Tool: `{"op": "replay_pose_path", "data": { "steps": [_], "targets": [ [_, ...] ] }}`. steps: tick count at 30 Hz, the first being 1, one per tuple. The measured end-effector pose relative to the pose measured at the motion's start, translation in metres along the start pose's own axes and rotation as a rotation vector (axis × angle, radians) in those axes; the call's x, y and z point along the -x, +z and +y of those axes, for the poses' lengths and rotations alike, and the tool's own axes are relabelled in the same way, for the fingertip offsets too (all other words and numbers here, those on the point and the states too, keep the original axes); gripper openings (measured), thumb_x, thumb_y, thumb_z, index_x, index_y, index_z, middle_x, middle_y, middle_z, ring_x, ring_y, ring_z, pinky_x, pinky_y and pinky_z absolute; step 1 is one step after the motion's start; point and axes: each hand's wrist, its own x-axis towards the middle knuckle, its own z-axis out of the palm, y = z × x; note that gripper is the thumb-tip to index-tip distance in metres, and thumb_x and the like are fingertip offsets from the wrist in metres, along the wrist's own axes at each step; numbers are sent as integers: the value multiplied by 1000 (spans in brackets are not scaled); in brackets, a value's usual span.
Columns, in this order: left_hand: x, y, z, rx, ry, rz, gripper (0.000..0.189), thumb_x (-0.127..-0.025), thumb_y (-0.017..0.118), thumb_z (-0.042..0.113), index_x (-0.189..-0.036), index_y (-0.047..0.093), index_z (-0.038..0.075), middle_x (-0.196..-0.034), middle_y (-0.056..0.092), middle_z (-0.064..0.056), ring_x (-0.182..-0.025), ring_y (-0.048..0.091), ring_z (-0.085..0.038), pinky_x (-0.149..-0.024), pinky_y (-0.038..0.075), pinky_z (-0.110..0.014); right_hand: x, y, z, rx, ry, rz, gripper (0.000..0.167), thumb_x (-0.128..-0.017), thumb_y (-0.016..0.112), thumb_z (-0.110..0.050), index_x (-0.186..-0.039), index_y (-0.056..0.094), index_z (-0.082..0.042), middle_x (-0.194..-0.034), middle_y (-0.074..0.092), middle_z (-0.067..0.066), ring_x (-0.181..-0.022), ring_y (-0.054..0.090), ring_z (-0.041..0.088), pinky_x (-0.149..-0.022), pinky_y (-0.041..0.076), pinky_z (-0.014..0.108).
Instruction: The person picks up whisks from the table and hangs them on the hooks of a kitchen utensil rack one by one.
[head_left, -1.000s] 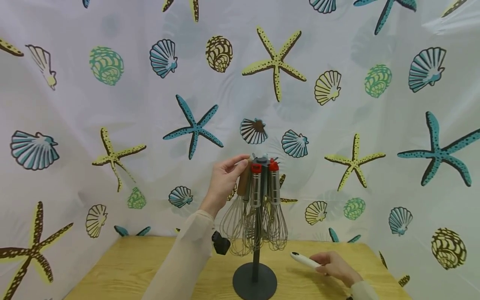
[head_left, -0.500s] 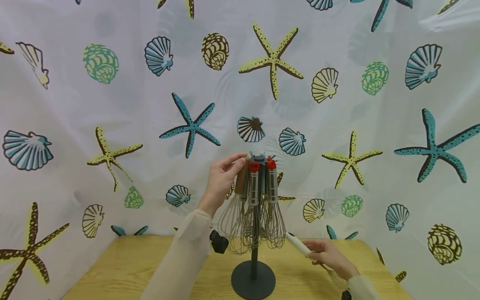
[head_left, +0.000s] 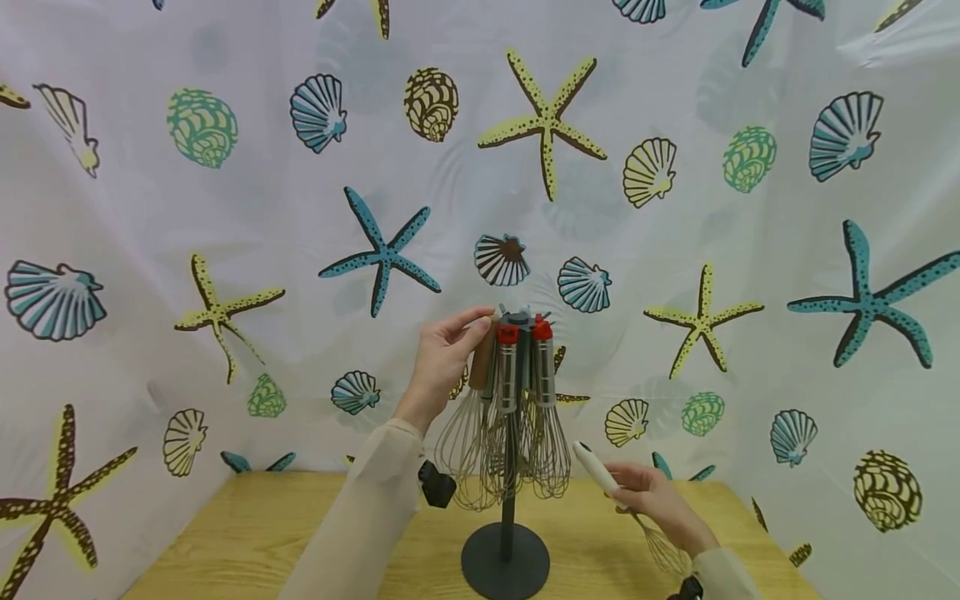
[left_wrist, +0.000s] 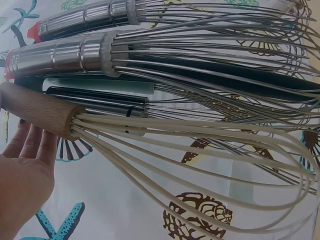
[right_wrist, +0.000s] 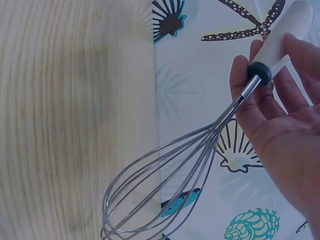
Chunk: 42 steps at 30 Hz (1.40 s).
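My left hand [head_left: 438,358] is raised to the top of a dark whisk stand [head_left: 506,562]. Its thumb and index finger pinch the upper end of a wooden-handled whisk [left_wrist: 47,110], which hangs with its pale wires downward. Beside it hang whisks with silver handles and red tops [head_left: 507,367]; others behind them are partly hidden. Low on the right, my right hand [head_left: 663,504] holds a whisk with a white handle [right_wrist: 282,42] between thumb and fingers. That whisk is tilted, handle end up toward the stand, wire loops [right_wrist: 155,190] down toward the right sleeve.
The stand's round base rests on a light wooden table [head_left: 285,517]. A white curtain [head_left: 480,167] printed with shells and starfish encloses the table at the back and both sides. Wire loops of the hanging whisks spread around the stand's pole.
My right hand has lifted the white-handled whisk from near the tabletop and tipped its handle end upward. My left hand keeps its pinch at the stand; the view shifted slightly.
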Motion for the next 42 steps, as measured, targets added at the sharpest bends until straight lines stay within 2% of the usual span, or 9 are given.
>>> {"op": "replay_pose_path", "data": {
  "steps": [4,11,16,25,29,31,33,38,42],
  "targets": [
    [0,0,-1,-2,2,4,30,-98,62,20,-125,68,10,-123,69,-7,-121,61,-16,-107,45,-36,0,2,-5,-28,-19,56,54,-97,63,-17,-144,45,1,-138,55,22,-103,63,17,-81,55,34],
    [0,0,-1,6,8,2,30,-97,63,20,-125,68,11,-122,70,-5,-120,61,-14,-107,45,-36,-1,6,-16,-38,-63,156,56,-95,65,-15,-144,44,2,-139,54,25,-109,64,23,-87,56,38],
    [0,0,0,8,9,2,30,-97,62,20,-125,68,10,-121,70,-4,-118,62,-13,-106,45,-35,-1,10,-25,-67,-76,175,56,-95,63,-11,-145,42,4,-141,50,28,-105,65,16,-89,56,40],
    [0,0,1,-4,2,10,29,-98,62,21,-125,68,11,-122,69,-5,-119,62,-15,-108,44,-37,-4,17,-39,-147,-129,219,55,-94,66,-12,-144,46,-3,-139,55,20,-105,67,13,-87,57,42],
    [1,0,-1,-4,7,7,29,-98,62,21,-125,68,11,-123,69,-7,-119,62,-15,-107,45,-36,-3,20,-43,-155,-162,214,57,-94,66,-13,-145,44,-2,-139,54,22,-105,68,12,-89,56,46],
    [1,-1,-2,-5,10,5,30,-98,62,21,-125,68,11,-123,69,-8,-119,62,-15,-107,45,-36,-3,23,-46,-162,-173,217,57,-94,66,-13,-145,44,-2,-139,54,22,-105,68,12,-88,57,44],
    [1,-1,-2,-6,9,5,30,-98,62,21,-125,68,11,-125,68,-8,-119,62,-15,-107,45,-37,-2,24,-51,-170,-182,224,58,-94,66,-12,-146,43,-1,-135,59,16,-104,68,12,-87,57,42],
    [0,0,-1,-10,6,10,30,-98,62,22,-125,68,11,-128,66,-9,-120,61,-16,-107,45,-37,0,27,-63,-187,-235,257,58,-94,66,-9,-145,42,2,-115,67,-11,-101,69,8,-83,58,33],
    [0,1,-1,-7,-1,19,30,-97,63,22,-124,68,11,-128,66,-10,-117,62,-16,-106,45,-38,1,31,-71,-178,-266,262,55,-94,66,-8,-143,44,3,-112,68,-14,-102,68,7,-83,57,30]
  ]
}}
